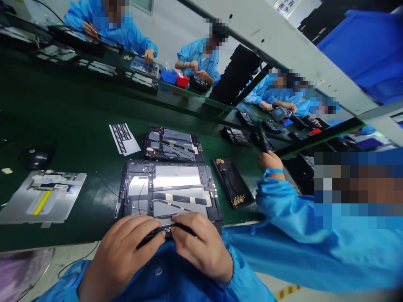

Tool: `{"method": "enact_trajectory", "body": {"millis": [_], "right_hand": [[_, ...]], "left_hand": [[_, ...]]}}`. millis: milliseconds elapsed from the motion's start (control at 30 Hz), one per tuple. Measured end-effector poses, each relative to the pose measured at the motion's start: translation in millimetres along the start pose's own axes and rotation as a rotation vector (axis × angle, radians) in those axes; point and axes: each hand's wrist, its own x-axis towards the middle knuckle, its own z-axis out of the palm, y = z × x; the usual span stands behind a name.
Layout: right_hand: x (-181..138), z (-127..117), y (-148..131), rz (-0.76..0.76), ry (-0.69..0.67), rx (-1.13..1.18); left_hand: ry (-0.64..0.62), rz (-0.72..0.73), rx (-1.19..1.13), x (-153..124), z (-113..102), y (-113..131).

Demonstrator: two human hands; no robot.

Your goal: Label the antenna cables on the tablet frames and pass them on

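Observation:
An opened tablet chassis lies on the green bench in front of me, its silver plates and black cables exposed. My left hand and my right hand meet at its near edge. Both hands have their fingers curled and pinched on a thin dark strip along that edge. A second opened tablet chassis lies just beyond the first.
A black tray with gold screws sits right of the chassis. A sticker sheet, a grey jig plate with a yellow strip and a black mouse-like object lie to the left. A co-worker's blue sleeve crowds the right; other workers sit across the bench.

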Motion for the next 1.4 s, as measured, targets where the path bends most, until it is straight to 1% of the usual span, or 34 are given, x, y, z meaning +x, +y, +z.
{"method": "enact_trajectory", "body": {"millis": [67,133,167,233,300,333,400,433,467,500,533,600,667,733,767,833,967,1100,1167,1200,1233,1267,1333,1400], "right_hand": [[-3,1,-2,-0.189,-0.016,-0.167],[-1,-4,-5,-0.355,-0.083,-0.273],[3,-10,-6,-0.411,-0.136,-0.292],[18,-26,-4,-0.457,-0.249,-0.269],[49,-43,7,-0.45,-0.323,-0.179],[70,-48,16,-0.437,-0.342,-0.116],[122,-47,42,-0.401,-0.356,-0.008],[151,-39,57,-0.377,-0.375,0.012],[181,-25,74,-0.354,-0.401,0.007],[210,-7,90,-0.324,-0.472,-0.049],[237,15,106,-0.285,-0.569,-0.133],[282,64,133,-0.284,-0.679,-0.184],[311,110,152,-0.3,-0.777,-0.204],[325,147,163,-0.306,-0.868,-0.225],[327,161,167,-0.303,-0.903,-0.238],[327,181,172,-0.293,-0.952,-0.259],[322,200,175,-0.276,-1.003,-0.282],[324,210,167,-0.267,-1.004,-0.288],[331,208,159,-0.257,-0.978,-0.269],[334,202,155,-0.247,-0.953,-0.251],[337,192,152,-0.233,-0.916,-0.227],[338,177,149,-0.213,-0.867,-0.199],[331,132,144,-0.158,-0.755,-0.154],[306,73,138,-0.094,-0.623,-0.084]], "left_hand": [[0.004,0.011,0.005,1,1,2],[0.012,0.001,0.006,1,-2,6],[0.011,-0.011,0.001,1,-6,7],[0.005,-0.046,-0.034,4,-18,2],[-0.006,-0.091,-0.074,11,-31,-17],[0.007,-0.139,-0.075,16,-36,-32],[0.052,-0.322,-0.013,29,-35,-75],[0.077,-0.434,0.039,35,-29,-100],[0.066,-0.559,0.102,41,-20,-127],[0.049,-0.621,0.142,46,-7,-153],[0.033,-0.651,0.164,48,8,-178],[-0.021,-0.687,0.193,48,37,-219],[-0.077,-0.707,0.201,40,59,-246],[-0.122,-0.72,0.199,30,71,-258],[-0.138,-0.725,0.197,25,74,-261],[-0.159,-0.736,0.192,19,77,-262],[-0.178,-0.776,0.185,17,78,-262],[-0.174,-0.797,0.192,19,79,-263],[-0.174,-0.794,0.199,20,79,-264],[-0.176,-0.79,0.201,20,78,-264],[-0.181,-0.786,0.203,21,77,-265],[-0.185,-0.781,0.203,22,76,-265],[-0.191,-0.767,0.198,24,74,-267],[-0.188,-0.753,0.186,27,73,-269]]}}
